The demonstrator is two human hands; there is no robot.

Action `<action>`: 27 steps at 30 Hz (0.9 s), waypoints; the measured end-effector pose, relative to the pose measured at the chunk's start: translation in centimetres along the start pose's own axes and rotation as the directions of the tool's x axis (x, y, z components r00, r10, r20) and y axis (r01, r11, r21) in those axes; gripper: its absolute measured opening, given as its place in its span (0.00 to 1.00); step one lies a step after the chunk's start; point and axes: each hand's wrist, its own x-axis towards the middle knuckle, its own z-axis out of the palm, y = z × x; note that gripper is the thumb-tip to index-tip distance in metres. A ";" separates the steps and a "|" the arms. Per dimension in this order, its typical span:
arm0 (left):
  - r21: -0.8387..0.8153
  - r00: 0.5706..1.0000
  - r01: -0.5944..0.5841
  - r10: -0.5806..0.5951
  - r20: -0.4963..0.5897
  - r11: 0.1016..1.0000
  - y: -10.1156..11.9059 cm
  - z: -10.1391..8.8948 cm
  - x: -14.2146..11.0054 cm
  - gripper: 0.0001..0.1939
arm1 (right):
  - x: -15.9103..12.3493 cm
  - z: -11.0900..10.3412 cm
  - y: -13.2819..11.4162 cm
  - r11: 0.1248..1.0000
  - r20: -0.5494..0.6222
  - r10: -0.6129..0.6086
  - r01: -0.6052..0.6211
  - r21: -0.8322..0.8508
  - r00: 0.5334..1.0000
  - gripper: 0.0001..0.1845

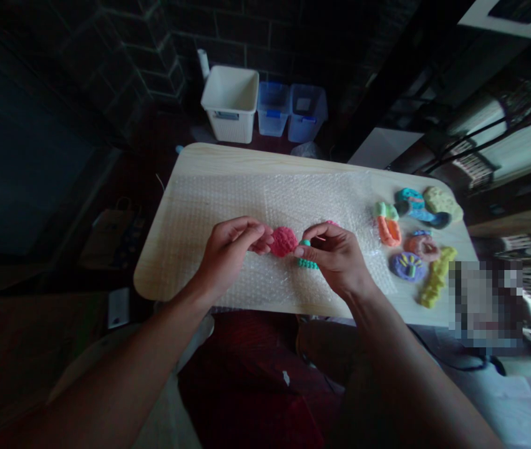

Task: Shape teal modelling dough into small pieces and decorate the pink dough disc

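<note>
A round, bumpy pink piece (284, 242) is held over the table, its surface knobbly like crochet or modelled clay. My left hand (232, 246) pinches its left edge between thumb and curled fingers. At its right edge is my right hand (337, 252), thumb and index finger closed on a small teal piece (306, 242). Just below those fingers shows a bumpy teal piece (308, 264), partly covered by the hand; whether the two teal parts join is hidden. A bit of pink (332, 222) peeks out behind my right knuckles.
Bubble wrap (209, 206) covers much of the wooden table (162, 268). Several colourful pieces lie at the right, among them an orange-and-green one (389, 229), a purple disc (408, 267) and a yellow strip (436, 280). Beyond the far edge stand a white bin (232, 118) and blue boxes (272, 118).
</note>
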 end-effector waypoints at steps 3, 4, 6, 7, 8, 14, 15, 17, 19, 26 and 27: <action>0.021 1.000 0.006 -0.007 0.024 1.000 0.0 0.2 0.0 0.10 | -0.2 0.2 -0.2 0.999 0.008 0.021 -0.020 -0.031 1.000 0.17; 0.034 0.999 0.009 -0.010 0.033 0.999 0.0 0.2 0.0 0.10 | -0.3 0.2 -0.3 0.998 0.010 0.040 -0.040 -0.038 0.999 0.17; 0.063 0.999 0.009 -0.012 0.046 0.998 -0.1 0.2 0.0 0.11 | -0.3 0.3 -0.4 0.996 0.009 0.089 -0.089 -0.033 0.996 0.20; 0.075 0.999 0.006 -0.010 0.051 0.997 -0.2 0.2 0.0 0.11 | -0.3 0.3 -0.4 0.994 0.008 0.105 -0.104 -0.017 0.994 0.20; 0.084 0.999 0.002 -0.006 0.053 0.996 -0.2 0.2 -0.1 0.11 | -0.3 0.3 -0.5 0.994 0.008 0.110 -0.110 0.008 0.994 0.19; 0.101 0.998 -0.015 0.009 0.060 0.995 -0.1 0.1 -0.1 0.10 | 0.2 0.3 -0.5 0.984 0.035 0.095 -0.099 0.145 0.995 0.18; 0.105 0.998 -0.015 0.009 0.060 0.994 -0.1 0.1 -0.1 0.10 | 0.2 0.3 -0.5 0.986 0.029 0.100 -0.103 0.134 0.995 0.19; 0.110 0.998 -0.013 0.006 0.058 0.994 0.0 0.2 -0.1 0.10 | 0.1 0.3 -0.4 0.990 0.009 0.100 -0.100 0.098 0.995 0.18; 0.112 0.998 -0.010 0.004 0.059 0.994 0.0 0.2 -0.1 0.10 | -0.1 0.2 -0.4 0.995 -0.017 0.087 -0.086 0.052 0.996 0.17; 0.129 0.998 -0.006 -0.002 0.060 0.992 -0.1 0.1 -0.2 0.10 | -0.3 0.3 -0.5 0.991 -0.020 0.129 -0.130 -0.013 0.991 0.20; 0.131 0.998 -0.005 -0.003 0.062 0.991 -0.1 0.1 -0.2 0.10 | -0.2 0.3 -0.4 0.993 -0.011 0.119 -0.119 0.018 0.993 0.19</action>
